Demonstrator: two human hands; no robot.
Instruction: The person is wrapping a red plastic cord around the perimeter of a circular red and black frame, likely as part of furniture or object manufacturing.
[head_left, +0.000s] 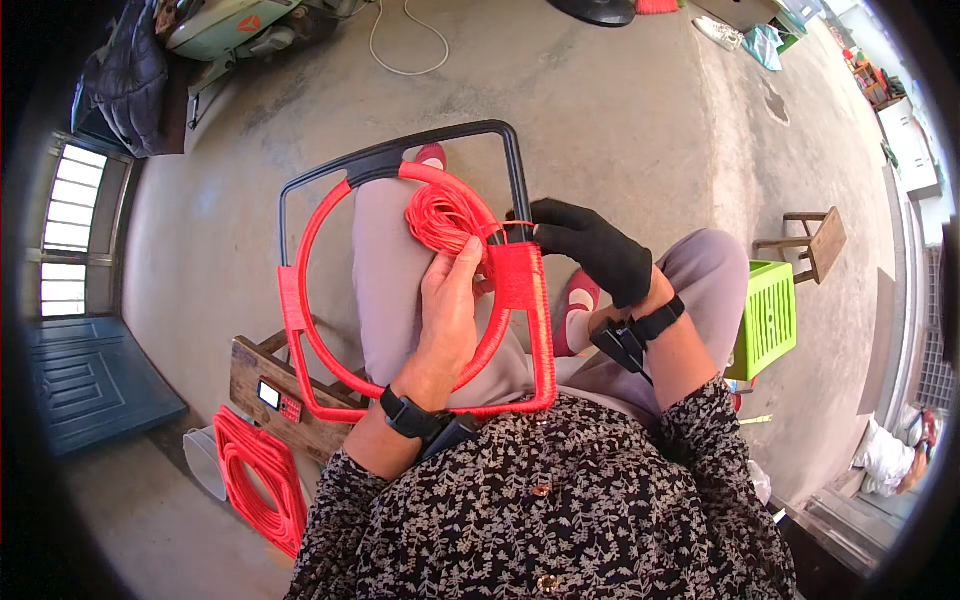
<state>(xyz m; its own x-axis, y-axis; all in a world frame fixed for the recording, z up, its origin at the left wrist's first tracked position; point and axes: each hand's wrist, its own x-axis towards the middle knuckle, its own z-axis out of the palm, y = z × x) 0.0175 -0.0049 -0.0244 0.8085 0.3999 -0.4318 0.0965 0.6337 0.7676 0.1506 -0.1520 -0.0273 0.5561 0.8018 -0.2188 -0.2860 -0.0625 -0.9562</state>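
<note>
- Pinching the cord (pixel 440 218), your bare left hand (pixel 450 310) has thumb and fingers closed on the lower end of its red bundle, at the right inside of the frame (pixel 518 278).
- Your right hand (pixel 595 245), in a black glove, has its fingers bent at the frame's upper right side, where a strand runs across from the bundle; you cannot tell whether they grip that strand or the bar.
- The frame stands tilted over your lap, bare and black along its top, wrapped in red along its lower part; a ring (pixel 318 225), mostly red, sits inside it.
- Each of your wrists wears a black band, the left (pixel 405 415) just below the frame, the right (pixel 658 318) to its right.
- Your trousers (pixel 385 260) show through the frame, and your patterned shirt (pixel 560 490) lies below it.
- Left of the frame's lower corner is a wooden bench (pixel 258 365), bearing a phone (pixel 275 398).
- Farther left and lower than the frame are a red coil (pixel 287 485) and a pale bucket (pixel 205 462).
- Right of the frame, past your knee, are a green crate (pixel 770 310) and a wooden stool (pixel 828 245).
- Well beyond the frame, a looped cable (pixel 405 73) lies on the floor (pixel 620 120), with a scooter (pixel 230 30) to its left.
</note>
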